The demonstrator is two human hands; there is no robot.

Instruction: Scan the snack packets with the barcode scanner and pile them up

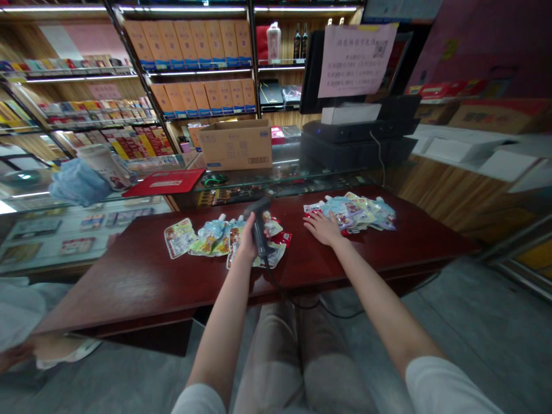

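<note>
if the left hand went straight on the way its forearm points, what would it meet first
Probably the glass counter behind the table, with the scanner in the left hand leading. Height is unclear, so it might brush the packets around it first.

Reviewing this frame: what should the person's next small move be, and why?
Probably the right hand should draw one packet from the right-hand pile of pouches toward the handheld scanner. The spread fingers already lie at that pile's edge, while the left hand grips the scanner over the other group of packets.
</note>
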